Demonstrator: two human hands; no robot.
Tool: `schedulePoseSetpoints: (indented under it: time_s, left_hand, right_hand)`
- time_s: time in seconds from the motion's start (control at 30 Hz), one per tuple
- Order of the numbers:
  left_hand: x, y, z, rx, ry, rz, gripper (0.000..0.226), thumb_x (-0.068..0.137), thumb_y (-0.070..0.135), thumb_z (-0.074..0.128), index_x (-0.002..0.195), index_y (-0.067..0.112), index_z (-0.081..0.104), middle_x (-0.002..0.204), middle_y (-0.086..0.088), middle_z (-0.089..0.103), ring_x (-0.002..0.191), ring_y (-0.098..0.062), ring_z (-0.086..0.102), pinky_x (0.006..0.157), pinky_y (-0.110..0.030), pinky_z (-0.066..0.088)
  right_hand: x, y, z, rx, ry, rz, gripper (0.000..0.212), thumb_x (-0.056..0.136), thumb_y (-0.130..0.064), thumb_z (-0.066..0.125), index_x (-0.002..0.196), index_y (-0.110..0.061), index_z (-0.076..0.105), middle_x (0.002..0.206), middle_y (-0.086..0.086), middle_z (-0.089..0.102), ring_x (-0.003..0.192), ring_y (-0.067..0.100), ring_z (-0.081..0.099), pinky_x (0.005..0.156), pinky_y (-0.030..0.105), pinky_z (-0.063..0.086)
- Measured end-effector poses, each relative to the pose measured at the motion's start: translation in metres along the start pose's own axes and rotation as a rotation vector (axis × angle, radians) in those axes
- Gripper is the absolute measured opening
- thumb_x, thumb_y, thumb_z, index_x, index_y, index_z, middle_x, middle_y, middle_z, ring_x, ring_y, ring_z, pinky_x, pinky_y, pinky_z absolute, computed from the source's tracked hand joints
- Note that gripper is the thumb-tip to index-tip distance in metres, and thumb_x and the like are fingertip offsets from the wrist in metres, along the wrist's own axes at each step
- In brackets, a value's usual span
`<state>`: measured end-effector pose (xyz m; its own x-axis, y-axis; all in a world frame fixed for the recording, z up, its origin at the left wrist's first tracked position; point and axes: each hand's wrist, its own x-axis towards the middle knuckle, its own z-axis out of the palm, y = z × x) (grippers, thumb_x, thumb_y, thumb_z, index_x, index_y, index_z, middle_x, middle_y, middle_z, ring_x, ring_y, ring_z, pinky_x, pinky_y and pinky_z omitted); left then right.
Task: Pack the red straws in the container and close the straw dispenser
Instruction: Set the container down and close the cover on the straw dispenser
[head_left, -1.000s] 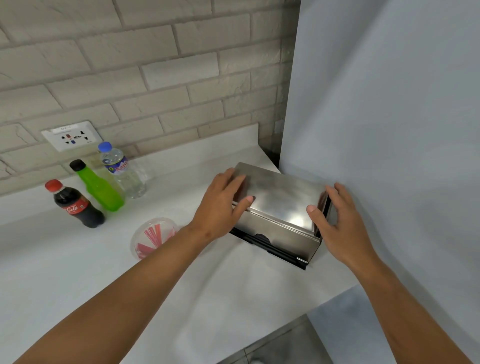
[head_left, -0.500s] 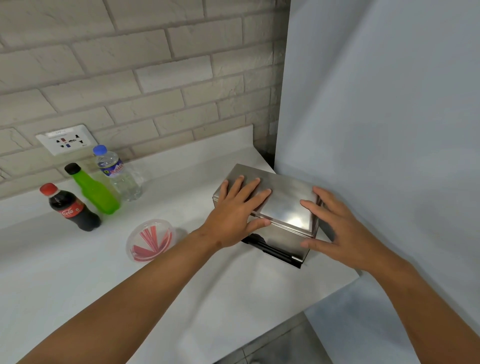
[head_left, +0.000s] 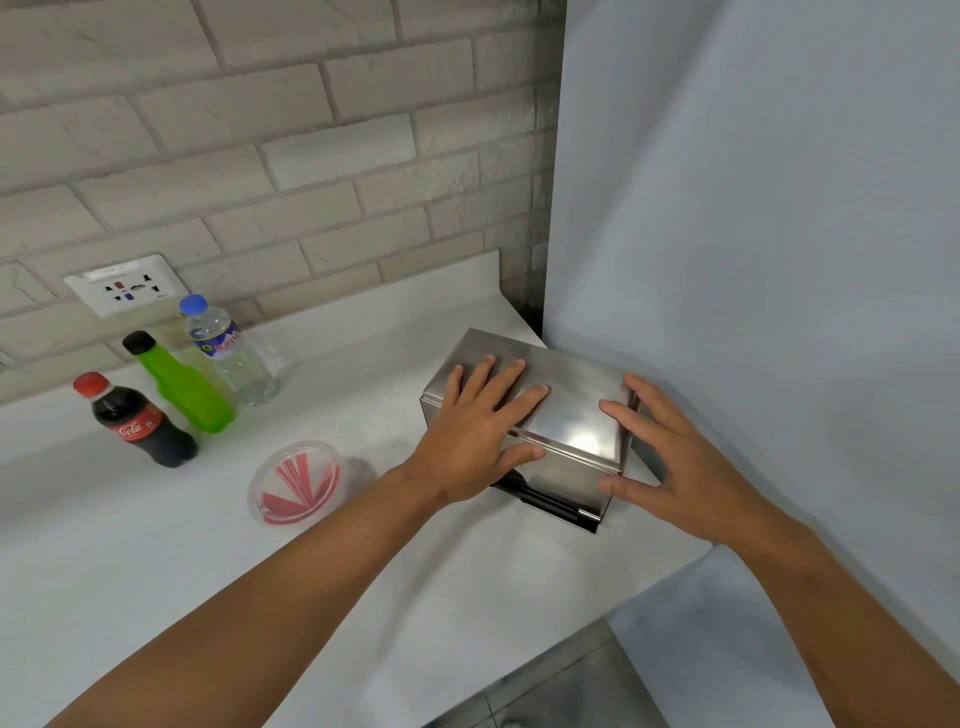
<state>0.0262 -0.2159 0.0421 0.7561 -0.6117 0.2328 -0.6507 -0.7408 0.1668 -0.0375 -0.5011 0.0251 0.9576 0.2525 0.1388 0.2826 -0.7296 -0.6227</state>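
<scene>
A: Start at the fingers (head_left: 519, 397). What are they doing?

B: On the left hand (head_left: 475, 441), 4 fingers lie flat and spread on the lid of the straw dispenser (head_left: 571, 415), and the thumb presses the lid's front edge. Nothing is gripped; the palm simply rests on the metal. The right hand (head_left: 675, 467) is released too, fingers splayed at the dispenser's right end, index tip on the top corner, thumb against the front face lower down.

A: And the dispenser itself?

B: A steel box with its lid down, standing on the white surface (head_left: 156, 571) just beside the pale panel (head_left: 779, 260) on the right. A black base shows under its front edge.

A: Where are the red straws (head_left: 298, 486)?

B: Inside the clear round container (head_left: 260, 499), fanned out, left of the dispenser and near the left wrist, not touching it.

A: Anything further out?

B: 3 bottles stand along the brick wall (head_left: 260, 130): a cola bottle (head_left: 137, 423), a green bottle (head_left: 182, 384) and a water bottle (head_left: 228, 351), with a wall socket (head_left: 127, 286) above them.
</scene>
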Motion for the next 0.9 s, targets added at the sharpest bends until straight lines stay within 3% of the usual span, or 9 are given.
schedulePoseSetpoints:
  time_s: [0.1, 0.23, 0.37, 0.53, 0.6, 0.73, 0.9]
  left_hand:
    - [0.001, 0.009, 0.0, 0.015, 0.029, 0.082, 0.067, 0.093, 0.05, 0.069, 0.151, 0.023, 0.05, 0.162, -0.013, 0.041, 0.153, -0.043, 0.028, 0.121, -0.066, 0.018]
    - [0.003, 0.019, 0.004, 0.011, 0.127, 0.177, 0.061, 0.084, 0.03, 0.084, 0.14, 0.017, 0.064, 0.151, -0.016, 0.056, 0.143, -0.046, 0.045, 0.115, -0.064, 0.029]
    - [0.001, 0.021, 0.007, -0.006, 0.16, 0.176, 0.056, 0.085, 0.024, 0.084, 0.138, 0.016, 0.066, 0.149, -0.017, 0.058, 0.141, -0.044, 0.048, 0.115, -0.062, 0.032]
    - [0.002, 0.019, 0.011, 0.002, 0.139, 0.169, 0.055, 0.089, 0.025, 0.079, 0.141, 0.017, 0.064, 0.151, -0.016, 0.055, 0.143, -0.042, 0.046, 0.117, -0.062, 0.03]
    - [0.001, 0.019, 0.012, 0.003, 0.146, 0.173, 0.053, 0.09, 0.025, 0.078, 0.14, 0.017, 0.064, 0.151, -0.016, 0.056, 0.144, -0.042, 0.046, 0.117, -0.062, 0.03]
    - [0.001, 0.02, 0.014, 0.01, 0.178, 0.186, 0.052, 0.09, 0.023, 0.079, 0.139, 0.016, 0.065, 0.15, -0.016, 0.057, 0.143, -0.042, 0.047, 0.117, -0.061, 0.03]
    - [0.002, 0.009, 0.012, -0.071, 0.181, 0.192, 0.046, 0.095, 0.033, 0.072, 0.138, 0.017, 0.065, 0.151, -0.011, 0.057, 0.145, -0.036, 0.044, 0.119, -0.054, 0.028]
  right_hand:
    - [-0.002, 0.0, 0.003, -0.058, 0.018, -0.023, 0.083, 0.086, -0.045, 0.082, 0.157, -0.039, 0.039, 0.17, -0.027, 0.004, 0.161, 0.013, 0.013, 0.126, 0.041, 0.026]
    - [-0.011, -0.001, 0.015, -0.098, 0.139, -0.119, 0.065, 0.091, -0.048, 0.071, 0.151, -0.037, 0.049, 0.166, -0.038, 0.001, 0.158, 0.017, 0.024, 0.12, 0.038, 0.03]
    - [-0.018, -0.001, 0.024, -0.066, 0.217, -0.126, 0.055, 0.096, -0.05, 0.065, 0.147, -0.04, 0.048, 0.168, -0.034, 0.009, 0.155, 0.014, 0.032, 0.114, 0.035, 0.035]
    - [-0.018, -0.002, 0.028, -0.046, 0.25, -0.12, 0.053, 0.096, -0.051, 0.061, 0.147, -0.037, 0.052, 0.168, -0.029, 0.017, 0.154, -0.002, 0.024, 0.115, 0.025, 0.031]
    - [-0.019, -0.003, 0.029, -0.042, 0.251, -0.109, 0.055, 0.096, -0.054, 0.057, 0.147, -0.033, 0.056, 0.169, -0.021, 0.024, 0.155, 0.0, 0.026, 0.116, 0.023, 0.03]
    - [-0.02, -0.006, 0.031, -0.035, 0.245, -0.074, 0.055, 0.097, -0.052, 0.058, 0.146, -0.026, 0.059, 0.169, -0.004, 0.034, 0.155, 0.02, 0.035, 0.116, 0.032, 0.035]
    - [-0.019, -0.01, 0.021, -0.023, 0.209, -0.058, 0.052, 0.097, -0.056, 0.064, 0.142, -0.033, 0.06, 0.167, -0.009, 0.036, 0.151, 0.014, 0.038, 0.115, 0.03, 0.033]
